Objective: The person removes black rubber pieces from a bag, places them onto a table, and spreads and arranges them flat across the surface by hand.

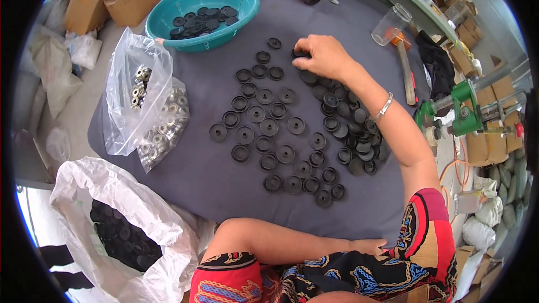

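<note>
Reaching toward twelve o'clock, the right hand (323,56) is pinching a black cap (299,54) in its grip off the tabletop (219,179), ready for placing among the laid-out rows, while the left hand (368,245) is resting idle, loosely curled, at six o'clock.

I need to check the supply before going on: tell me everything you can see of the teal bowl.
The teal bowl is a round, shallow basin that looks like plastic, standing upright at the far left of the dark grey table cover. A layer of black round caps lies in its bottom, well below the rim. A clear bag of metal parts stands just in front of it. Neither hand touches it.
</note>
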{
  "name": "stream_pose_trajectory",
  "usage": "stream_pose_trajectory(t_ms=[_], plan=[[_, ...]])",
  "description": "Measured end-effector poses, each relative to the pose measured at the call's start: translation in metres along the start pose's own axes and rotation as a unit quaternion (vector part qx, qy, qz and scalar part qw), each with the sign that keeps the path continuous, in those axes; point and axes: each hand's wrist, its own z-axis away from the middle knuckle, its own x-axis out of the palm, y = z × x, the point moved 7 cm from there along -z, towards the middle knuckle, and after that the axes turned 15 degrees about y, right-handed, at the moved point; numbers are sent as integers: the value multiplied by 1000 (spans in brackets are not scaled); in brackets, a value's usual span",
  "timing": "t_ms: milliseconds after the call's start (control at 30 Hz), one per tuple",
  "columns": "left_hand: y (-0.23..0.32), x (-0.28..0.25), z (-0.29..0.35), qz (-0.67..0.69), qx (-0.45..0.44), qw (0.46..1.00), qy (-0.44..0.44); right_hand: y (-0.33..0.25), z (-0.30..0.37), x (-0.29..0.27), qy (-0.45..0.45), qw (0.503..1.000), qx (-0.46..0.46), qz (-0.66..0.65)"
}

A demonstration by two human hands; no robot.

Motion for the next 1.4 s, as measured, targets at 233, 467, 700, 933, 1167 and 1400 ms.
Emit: stream_pose_trajectory(t_ms=[233,467,700,933,1167,1400], plan=[[21,-7,-4,-20,83,996,2,3,12,13,26,988,-100,114],[-13,3,-5,-95,120,988,10,2,-12,15,126,990,-69,-1],[-44,19,-6,-59,-18,997,-35,23,-27,17,142,988,-27,-49],[7,-1,-2,-109,12,993,-38,42,11,-2,-10,987,71,-146],[18,-3,-1,-45,-18,998,-36,15,22,7,-11,999,-14,-39],[32,-2,-2,-60,90,994,-20,0,20,6,59,993,-96,27]])
